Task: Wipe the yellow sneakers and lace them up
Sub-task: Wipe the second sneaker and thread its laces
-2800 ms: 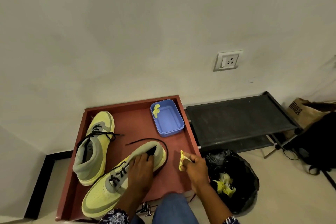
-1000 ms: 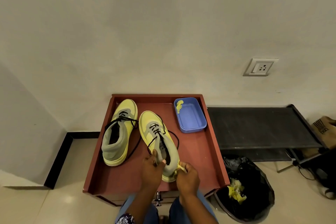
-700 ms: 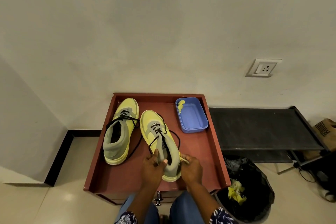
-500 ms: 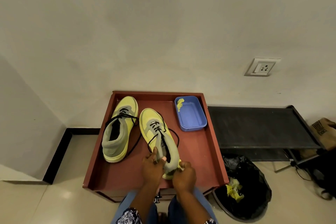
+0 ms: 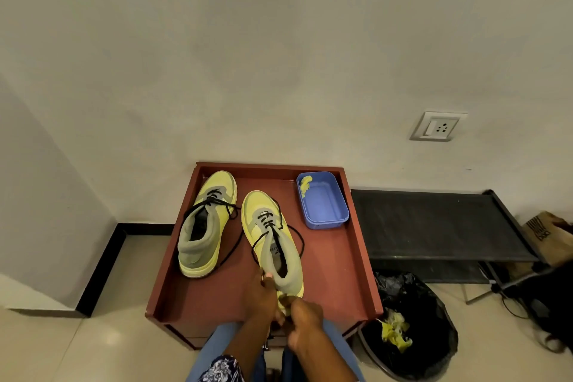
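two yellow sneakers sit side by side on a red-brown tabletop [image 5: 338, 263] with a raised rim, pushed against a pale wall [image 5: 279, 56]. the left sneaker [image 5: 206, 223] lies toe toward the wall, its black laces [image 5: 217, 202] loose and trailing over its side onto the tabletop. the right sneaker [image 5: 273, 239] lies just beside it, a little nearer the person, its black lace [image 5: 296, 234] hanging in a loop on the side toward the tub.

the left hand [image 5: 262, 295] has its grip closed on the heel collar of the right sneaker, thumb up at the grey edge. the right hand [image 5: 302, 318] is touching the left hand at the back of that heel, its grip curled around a small yellow wipe [image 5: 282, 301] pressed to the heel; only a bit of the wipe shows between the fingers.

a blue tub [image 5: 322, 201] stands in the far right corner of the tabletop with a yellow scrap [image 5: 306, 183] on its rim. to the right is a low black rack [image 5: 434, 223], and in front of it a black bin bag [image 5: 412, 329] with crumpled yellow wipes inside. a wall socket [image 5: 437, 126] is set above the rack.
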